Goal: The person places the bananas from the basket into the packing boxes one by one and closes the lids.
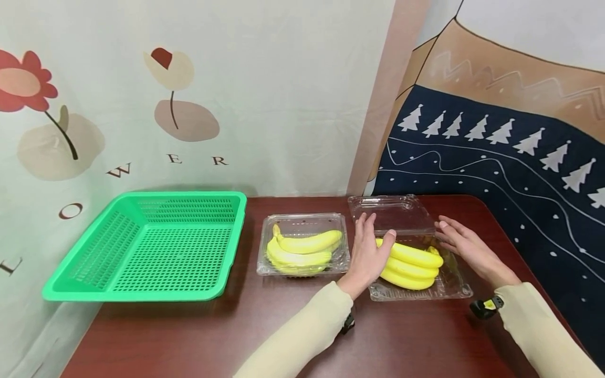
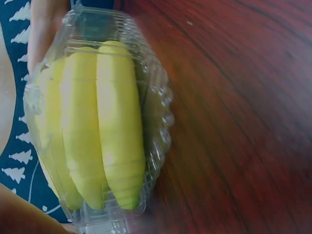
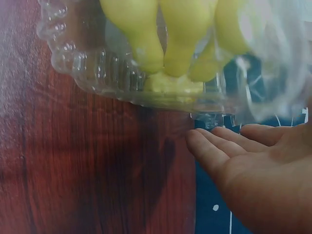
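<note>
A bunch of yellow bananas (image 1: 410,269) lies in a clear plastic clamshell box (image 1: 456,283) on the right half of the table. The box's lid (image 1: 394,212) is folded back behind it. At its left side is my left hand (image 1: 367,254), fingers straight and pointing away, in front of the bananas' left end. I cannot tell whether it touches them. My right hand (image 1: 468,249) is at the right side, fingers extended; in the right wrist view its fingers (image 3: 222,151) appear just apart from the box wall. Neither hand grips anything.
A closed clear box (image 1: 345,257) with another banana bunch (image 1: 302,254) stands left of the open one. Farther left is a green plastic basket (image 1: 238,231). A printed curtain (image 1: 293,105) hangs behind the brown table (image 1: 227,336).
</note>
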`<state>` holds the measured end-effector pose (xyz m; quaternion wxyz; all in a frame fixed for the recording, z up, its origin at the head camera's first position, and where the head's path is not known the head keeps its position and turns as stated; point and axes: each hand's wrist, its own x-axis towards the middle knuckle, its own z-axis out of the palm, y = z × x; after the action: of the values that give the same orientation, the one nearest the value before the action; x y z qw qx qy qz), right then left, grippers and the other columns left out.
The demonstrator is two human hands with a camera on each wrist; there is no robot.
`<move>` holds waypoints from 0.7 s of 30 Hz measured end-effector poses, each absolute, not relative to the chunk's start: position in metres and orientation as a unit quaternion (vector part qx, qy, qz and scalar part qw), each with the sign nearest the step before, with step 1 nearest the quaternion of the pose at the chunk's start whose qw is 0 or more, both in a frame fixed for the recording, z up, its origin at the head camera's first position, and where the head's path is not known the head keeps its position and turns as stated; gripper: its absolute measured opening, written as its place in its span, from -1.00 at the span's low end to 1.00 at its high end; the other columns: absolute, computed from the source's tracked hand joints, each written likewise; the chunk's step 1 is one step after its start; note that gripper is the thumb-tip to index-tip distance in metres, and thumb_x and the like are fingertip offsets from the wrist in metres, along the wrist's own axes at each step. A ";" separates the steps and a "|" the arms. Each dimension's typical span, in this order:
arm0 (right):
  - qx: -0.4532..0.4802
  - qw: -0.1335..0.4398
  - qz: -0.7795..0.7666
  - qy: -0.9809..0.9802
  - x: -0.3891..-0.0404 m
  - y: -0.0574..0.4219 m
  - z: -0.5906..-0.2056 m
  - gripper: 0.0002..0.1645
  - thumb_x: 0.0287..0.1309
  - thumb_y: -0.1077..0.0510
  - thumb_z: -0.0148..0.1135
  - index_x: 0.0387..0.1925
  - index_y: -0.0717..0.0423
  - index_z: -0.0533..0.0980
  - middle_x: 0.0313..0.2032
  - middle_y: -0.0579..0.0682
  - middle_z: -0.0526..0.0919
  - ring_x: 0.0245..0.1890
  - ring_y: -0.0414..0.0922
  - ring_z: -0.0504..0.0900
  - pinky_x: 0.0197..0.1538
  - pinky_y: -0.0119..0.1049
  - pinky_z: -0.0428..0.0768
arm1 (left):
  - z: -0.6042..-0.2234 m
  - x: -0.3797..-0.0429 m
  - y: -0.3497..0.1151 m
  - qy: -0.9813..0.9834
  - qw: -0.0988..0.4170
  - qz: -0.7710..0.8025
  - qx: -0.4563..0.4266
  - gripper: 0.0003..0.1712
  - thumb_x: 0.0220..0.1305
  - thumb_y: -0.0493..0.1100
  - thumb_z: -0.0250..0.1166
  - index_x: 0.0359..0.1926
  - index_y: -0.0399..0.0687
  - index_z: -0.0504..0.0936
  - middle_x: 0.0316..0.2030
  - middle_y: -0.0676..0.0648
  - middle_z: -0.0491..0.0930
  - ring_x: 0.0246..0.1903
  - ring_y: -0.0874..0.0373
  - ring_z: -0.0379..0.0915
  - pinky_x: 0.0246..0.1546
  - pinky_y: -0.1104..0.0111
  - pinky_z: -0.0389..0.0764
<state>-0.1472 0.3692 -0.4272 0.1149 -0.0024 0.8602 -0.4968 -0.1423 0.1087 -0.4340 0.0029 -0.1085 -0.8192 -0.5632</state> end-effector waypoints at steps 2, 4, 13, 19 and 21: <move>-0.002 0.117 -0.496 0.860 -0.149 0.370 -0.428 0.00 0.61 -0.29 -0.24 0.62 0.34 -0.24 0.54 0.49 0.00 0.48 0.45 0.12 0.35 0.18 0.27 | -0.434 -0.145 0.110 -0.809 0.002 -0.581 -0.087 -0.17 0.48 0.23 0.06 0.59 -0.08 0.19 0.61 -0.14 -0.02 0.52 -0.08 0.12 0.45 0.00 0.28; -0.001 0.122 -0.497 0.859 -0.152 0.370 -0.429 0.01 0.61 -0.29 -0.23 0.62 0.34 -0.25 0.54 0.49 -0.03 0.49 0.45 0.11 0.36 0.20 0.26 | -0.433 -0.147 0.110 -0.799 -0.002 -0.598 -0.066 -0.16 0.48 0.23 0.04 0.59 -0.11 0.18 0.62 -0.18 -0.06 0.52 -0.10 0.13 0.45 -0.01 0.27; -0.003 0.134 -0.515 0.847 -0.161 0.368 -0.436 -0.02 0.62 -0.25 -0.23 0.62 0.34 -0.28 0.56 0.48 -0.09 0.50 0.45 0.08 0.36 0.18 0.27 | -0.431 -0.158 0.112 -0.775 -0.026 -0.631 0.004 -0.12 0.45 0.23 0.06 0.57 -0.22 0.19 0.60 -0.38 -0.13 0.54 -0.22 0.03 0.49 -0.03 0.17; -0.002 0.126 -0.523 0.843 -0.162 0.366 -0.439 -0.01 0.61 -0.26 -0.20 0.63 0.31 -0.27 0.57 0.45 -0.10 0.51 0.43 0.06 0.36 0.17 0.27 | -0.429 -0.163 0.112 -0.775 -0.035 -0.630 0.032 -0.12 0.42 0.23 0.08 0.54 -0.24 0.24 0.58 -0.37 0.01 0.54 -0.19 0.05 0.51 0.01 0.15; 0.003 0.123 -0.523 0.843 -0.161 0.366 -0.440 0.00 0.61 -0.27 -0.20 0.63 0.30 -0.28 0.58 0.44 -0.11 0.51 0.43 0.05 0.36 0.19 0.27 | -0.428 -0.164 0.112 -0.776 -0.036 -0.629 0.037 -0.13 0.42 0.23 0.08 0.53 -0.24 0.26 0.56 -0.36 0.07 0.54 -0.16 0.06 0.51 0.03 0.15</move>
<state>-0.1607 0.3660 -0.4397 0.1232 0.0027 0.8431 -0.5234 -0.1640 0.1119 -0.4285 -0.0355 0.0365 -0.7756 -0.6292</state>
